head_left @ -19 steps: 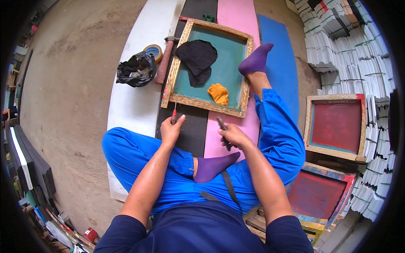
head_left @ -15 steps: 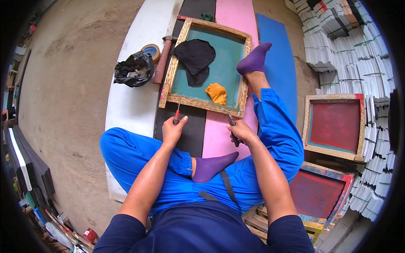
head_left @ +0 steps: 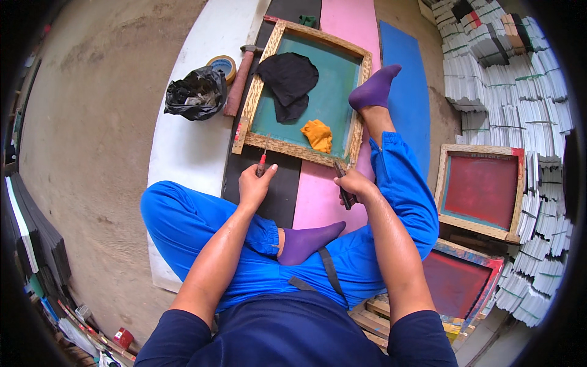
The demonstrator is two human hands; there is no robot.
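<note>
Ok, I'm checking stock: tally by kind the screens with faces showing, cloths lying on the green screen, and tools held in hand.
Screens: 3 (green screen, upper red screen, lower red screen)
Cloths: 2 (black cloth, orange cloth)
Held tools: 2 (screwdriver, pliers)
Total: 7

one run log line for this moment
left hand: holds screwdriver; right hand: holds pliers; wooden-framed green screen: bears black cloth, orange cloth

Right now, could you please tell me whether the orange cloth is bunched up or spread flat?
Bunched up: the orange cloth lies in a creased lump on the green panel inside the wooden frame.
</note>
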